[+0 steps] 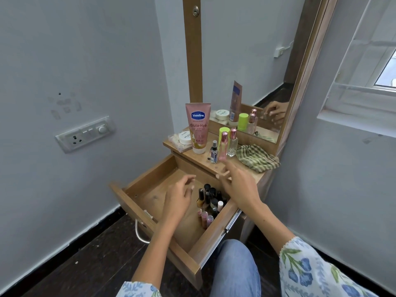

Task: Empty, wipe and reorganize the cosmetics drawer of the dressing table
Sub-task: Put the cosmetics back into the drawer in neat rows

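Observation:
The wooden drawer (139, 189) of the dressing table is pulled out. Several nail polish bottles (211, 200) and small pink tubes (204, 217) stand clustered along its right side. My left hand (179, 197) hovers over the drawer's middle, fingers loosely curled and holding nothing. My right hand (237, 183) is above the drawer's back right corner, fingers spread toward the tabletop, and it holds nothing. On the tabletop stand a pink Vaseline tube (198, 127), a small spray bottle (213, 152), two pink-capped perfume bottles (228, 144), a yellow-green bottle (222, 133) and a checked cloth (257, 157).
A white jar (185, 138) sits on a clear box at the tabletop's left end. A mirror (257, 82) rises behind the table. A wall switch panel (85, 133) is at the left, a window (375, 67) at the right. My jeans-clad knee (235, 266) is below the drawer.

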Demonstrator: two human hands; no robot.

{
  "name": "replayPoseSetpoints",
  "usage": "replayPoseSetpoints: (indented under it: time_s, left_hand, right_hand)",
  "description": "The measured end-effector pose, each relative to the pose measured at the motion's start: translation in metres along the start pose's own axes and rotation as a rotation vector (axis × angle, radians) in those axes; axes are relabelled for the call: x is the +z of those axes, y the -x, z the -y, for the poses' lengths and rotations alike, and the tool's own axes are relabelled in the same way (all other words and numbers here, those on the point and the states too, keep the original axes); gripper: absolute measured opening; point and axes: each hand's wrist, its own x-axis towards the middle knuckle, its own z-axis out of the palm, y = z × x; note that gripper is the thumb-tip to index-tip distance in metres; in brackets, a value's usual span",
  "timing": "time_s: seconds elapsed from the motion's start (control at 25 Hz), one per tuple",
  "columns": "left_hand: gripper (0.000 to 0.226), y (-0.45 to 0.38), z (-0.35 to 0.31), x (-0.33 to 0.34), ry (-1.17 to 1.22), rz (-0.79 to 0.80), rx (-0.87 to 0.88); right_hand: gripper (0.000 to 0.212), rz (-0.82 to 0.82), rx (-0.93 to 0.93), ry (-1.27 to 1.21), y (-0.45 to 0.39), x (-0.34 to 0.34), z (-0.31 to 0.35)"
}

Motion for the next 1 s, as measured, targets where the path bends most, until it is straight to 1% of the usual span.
replayPoseSetpoints:
  time_s: [0.12, 0.2, 0.28, 0.36, 0.44, 0.48, 0.56, 0.64, 0.68, 0.72, 0.76, 0.8, 0.84, 0.88, 0.92, 0.96, 1.0]
  left_hand:
    - [0.03, -0.018, -0.018, 0.0, -0.006, -0.117, 0.079]
    - [0.034, -0.027, -0.027, 0.003, -0.027, -0.145, 0.104]
    - [0.039, -0.032, -0.031, 0.006, -0.021, -0.168, 0.111]
    - [0.042, -0.034, -0.032, 0.01, 0.004, -0.189, 0.114]
    - [0.045, -0.034, -0.035, 0.015, 0.021, -0.221, 0.124]
    - [0.046, -0.033, -0.037, 0.016, 0.038, -0.24, 0.133]
    - [0.042, -0.031, -0.041, 0.018, 0.085, -0.272, 0.163]
    - [0.037, -0.027, -0.042, 0.017, 0.119, -0.299, 0.179]
    - [0.035, -0.025, -0.041, 0.016, 0.125, -0.317, 0.175]
    - [0.033, -0.023, -0.039, 0.014, 0.127, -0.339, 0.165]
    - [0.032, -0.021, -0.036, 0.012, 0.121, -0.361, 0.147]
    - [0.032, -0.019, -0.034, 0.01, 0.109, -0.376, 0.123]
    - [0.032, -0.017, -0.032, 0.008, 0.094, -0.385, 0.097]
    - [0.032, -0.016, -0.029, 0.006, 0.073, -0.39, 0.075]
    - [0.032, -0.014, -0.027, 0.004, 0.048, -0.394, 0.058]
    - [0.033, -0.013, -0.024, 0.003, 0.025, -0.394, 0.04]
    - [0.034, -0.012, -0.022, 0.001, 0.009, -0.388, 0.018]
  right_hand:
    - [0.064, -0.057, 0.014, 0.161, -0.037, 0.002, 0.012]
    - [0.064, -0.051, 0.034, 0.237, -0.055, 0.005, 0.017]
    - [0.054, -0.054, 0.014, 0.261, -0.064, 0.009, 0.02]
    - [0.036, -0.108, -0.024, 0.248, -0.066, 0.011, 0.019]
    - [0.022, -0.162, -0.049, 0.145, -0.064, 0.012, 0.017]
    - [0.018, -0.179, -0.045, 0.031, -0.061, 0.012, 0.016]
    - [0.017, -0.178, -0.02, -0.264, -0.054, 0.01, 0.018]
    - [0.017, -0.114, -0.021, -0.476, -0.048, 0.01, 0.022]
    - [0.015, -0.072, -0.04, -0.533, -0.046, 0.011, 0.024]
    - [0.01, -0.062, -0.068, -0.537, -0.044, 0.013, 0.026]
    - [0.01, -0.089, -0.095, -0.513, -0.043, 0.016, 0.026]
    - [0.018, -0.141, -0.111, -0.439, -0.043, 0.018, 0.026]
    - [0.024, -0.17, -0.116, -0.332, -0.044, 0.022, 0.024]
    - [0.024, -0.144, -0.114, -0.179, -0.047, 0.026, 0.022]
    - [0.022, -0.056, -0.118, 0.009, -0.05, 0.031, 0.019]
    - [0.03, 0.078, -0.122, 0.188, -0.053, 0.037, 0.018]
    - [0.043, 0.201, -0.13, 0.309, -0.055, 0.044, 0.016]
